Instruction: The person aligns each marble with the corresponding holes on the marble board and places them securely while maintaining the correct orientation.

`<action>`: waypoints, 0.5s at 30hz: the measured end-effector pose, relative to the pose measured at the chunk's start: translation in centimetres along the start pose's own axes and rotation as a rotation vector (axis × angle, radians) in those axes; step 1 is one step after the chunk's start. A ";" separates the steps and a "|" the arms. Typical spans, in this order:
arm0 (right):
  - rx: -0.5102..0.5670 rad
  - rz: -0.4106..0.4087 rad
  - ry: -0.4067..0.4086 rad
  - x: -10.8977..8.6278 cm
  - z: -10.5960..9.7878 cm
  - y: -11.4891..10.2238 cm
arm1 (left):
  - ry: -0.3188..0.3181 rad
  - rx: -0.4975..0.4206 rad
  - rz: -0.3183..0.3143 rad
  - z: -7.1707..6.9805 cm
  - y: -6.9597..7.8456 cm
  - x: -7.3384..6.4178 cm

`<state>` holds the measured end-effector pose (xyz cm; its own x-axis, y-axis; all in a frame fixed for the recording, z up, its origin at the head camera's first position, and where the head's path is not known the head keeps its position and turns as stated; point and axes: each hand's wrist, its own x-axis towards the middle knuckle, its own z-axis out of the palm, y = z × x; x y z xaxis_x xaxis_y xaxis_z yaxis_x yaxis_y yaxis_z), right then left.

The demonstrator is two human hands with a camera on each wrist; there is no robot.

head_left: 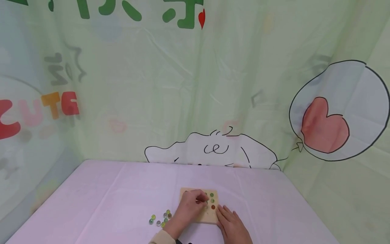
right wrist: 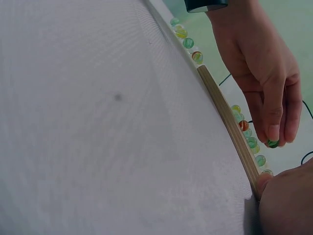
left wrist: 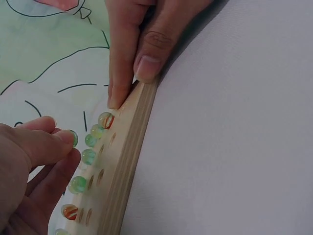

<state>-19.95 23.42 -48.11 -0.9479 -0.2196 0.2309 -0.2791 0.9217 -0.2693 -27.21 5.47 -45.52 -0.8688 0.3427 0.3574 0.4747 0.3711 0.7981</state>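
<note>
My left hand [head_left: 189,205] is over a pale wooden board [head_left: 210,217] with round holes. Between its thumb and fingertips it pinches a green marble [right wrist: 272,144], raised above the board in the left wrist view. Several glass marbles sit in the holes, mostly green, with a reddish-orange marble [left wrist: 70,212] among them. Other holes nearer the front edge hold nothing. At the board's right side rests my right hand [head_left: 234,226], its fingers fairly straight and its thumb touching the near corner. Part of the board is hidden under my left hand in the head view.
Loose marbles [head_left: 158,223] in green, yellow and clear glass lie left of the board, close to my left forearm. The board lies on a pale pink-covered table [head_left: 122,196]. Printed curtains [head_left: 170,84] stand behind and at both sides.
</note>
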 end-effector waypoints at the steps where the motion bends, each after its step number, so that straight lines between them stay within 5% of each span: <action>1: -0.003 -0.005 0.006 0.0 0.0 0.0 | 0.005 0.011 0.008 0.1 -0.1 0.0; 10: 0.008 -0.001 -0.025 0.1 -0.1 0.0 | 0.026 0.104 0.072 0.7 -0.5 -0.1; 15: 0.000 -0.005 -0.025 0.1 0.0 0.1 | 0.004 0.121 0.045 0.9 -0.3 -0.1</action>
<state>-20.09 23.51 -48.09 -0.9501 -0.2320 0.2086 -0.2837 0.9206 -0.2683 -27.13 6.07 -46.26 -0.8465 0.3579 0.3942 0.5269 0.4567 0.7168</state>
